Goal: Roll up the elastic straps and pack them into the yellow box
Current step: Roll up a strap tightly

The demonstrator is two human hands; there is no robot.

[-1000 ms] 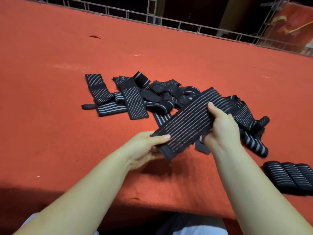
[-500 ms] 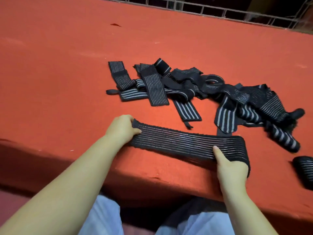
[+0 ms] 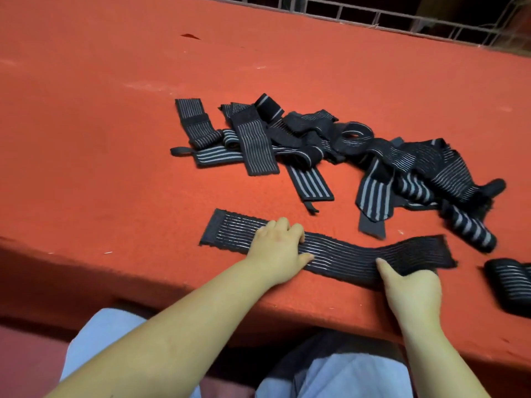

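One elastic strap (image 3: 339, 254), black with thin pale stripes, lies stretched out flat along the near edge of the red table (image 3: 100, 139), running from about 9 o'clock to 3 o'clock in front of the person. The left hand (image 3: 280, 248) rests on top of it toward its 9 o'clock end, fingers bent at the knuckles and pressing the fabric down onto the felt, with the thumb lying along the strap's near edge. The right hand (image 3: 411, 285) has hold of the strap near its 3 o'clock end: the thumb lies on top of the fabric and the fingers are tucked beneath it, so that end is lifted slightly off the table. At 12 o'clock from the hands, well apart from the flat strap, sits a loose pile of straps (image 3: 330, 145), tangled and overlapping, some flat, some half curled. At the pile's 4 o'clock tip lies one rolled strap (image 3: 471, 231). At 3 o'clock, at the frame's right edge, lies another rolled bundle (image 3: 508, 282), just beside the held strap's end. The yellow box cannot be seen in this view. A metal wire railing (image 3: 373, 15) runs along the table's far edge
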